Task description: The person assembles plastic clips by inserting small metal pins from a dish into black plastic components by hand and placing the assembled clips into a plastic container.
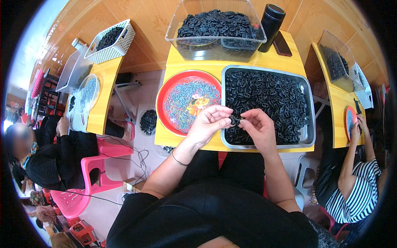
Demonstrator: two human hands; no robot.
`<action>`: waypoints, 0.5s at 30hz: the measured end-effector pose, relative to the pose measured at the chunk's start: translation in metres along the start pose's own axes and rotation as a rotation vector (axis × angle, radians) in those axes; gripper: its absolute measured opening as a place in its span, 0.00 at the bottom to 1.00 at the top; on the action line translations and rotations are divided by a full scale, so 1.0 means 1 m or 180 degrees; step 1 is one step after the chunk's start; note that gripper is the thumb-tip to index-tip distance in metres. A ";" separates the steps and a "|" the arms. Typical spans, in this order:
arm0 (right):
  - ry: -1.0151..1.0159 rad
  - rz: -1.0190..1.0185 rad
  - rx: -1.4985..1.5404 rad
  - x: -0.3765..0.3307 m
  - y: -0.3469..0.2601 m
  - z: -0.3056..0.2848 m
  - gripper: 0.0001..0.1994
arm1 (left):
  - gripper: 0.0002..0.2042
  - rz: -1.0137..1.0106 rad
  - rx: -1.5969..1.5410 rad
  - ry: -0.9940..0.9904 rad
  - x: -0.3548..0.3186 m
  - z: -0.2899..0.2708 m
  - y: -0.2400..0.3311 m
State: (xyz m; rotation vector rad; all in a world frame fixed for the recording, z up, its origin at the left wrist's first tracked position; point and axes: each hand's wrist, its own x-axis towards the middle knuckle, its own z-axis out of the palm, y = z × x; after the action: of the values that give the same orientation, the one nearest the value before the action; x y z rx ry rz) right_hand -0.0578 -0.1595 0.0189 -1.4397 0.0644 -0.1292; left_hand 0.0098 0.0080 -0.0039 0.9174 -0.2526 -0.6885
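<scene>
Over the left edge of a steel tray (311, 142), both my hands meet fingertip to fingertip. My left hand (209, 122) pinches a small black oval plastic piece with holes (233, 121) between thumb and forefinger. Thumb and fingers of my right hand (261, 128) are pressed together at the piece's right side; whatever tiny thing they grip is too small to name. Many similar black pieces (269, 99) fill the tray. Left of it, a red round tray (160, 108) holds a heap of small thin bluish-grey metal bits (182, 97), partly behind my left hand.
A clear plastic bin (171, 45) of black pieces stands at the table's back, beside a black tumbler (271, 27) and a dark phone-like slab (282, 44). Co-workers sit at side tables left and right. A pink chair (89, 182), cables and a tub of black pieces (148, 122) occupy the left floor.
</scene>
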 end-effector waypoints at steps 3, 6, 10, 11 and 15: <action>-0.0027 -0.0033 0.0026 0.000 0.002 0.001 0.07 | 0.10 -0.0123 -0.0010 -0.0028 -0.001 0.001 0.001; -0.0029 -0.0031 -0.0002 0.000 0.003 0.001 0.07 | 0.10 -0.0149 -0.0045 -0.0019 -0.001 0.003 0.001; -0.0026 0.0024 -0.0015 0.000 0.005 0.001 0.07 | 0.11 0.0081 0.0005 -0.0001 0.001 0.004 -0.003; -0.0025 0.0025 -0.0014 0.001 0.005 0.001 0.07 | 0.11 0.0079 0.0005 0.0000 0.001 0.004 -0.003; 0.0049 -0.0054 -0.0039 0.001 0.006 0.000 0.07 | 0.13 0.0125 0.0137 -0.0048 0.001 0.004 -0.004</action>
State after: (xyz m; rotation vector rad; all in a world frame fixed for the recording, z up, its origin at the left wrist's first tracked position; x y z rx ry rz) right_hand -0.0564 -0.1586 0.0133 -1.4517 0.0657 -0.1542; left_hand 0.0075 0.0034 -0.0049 0.9462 -0.2990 -0.6559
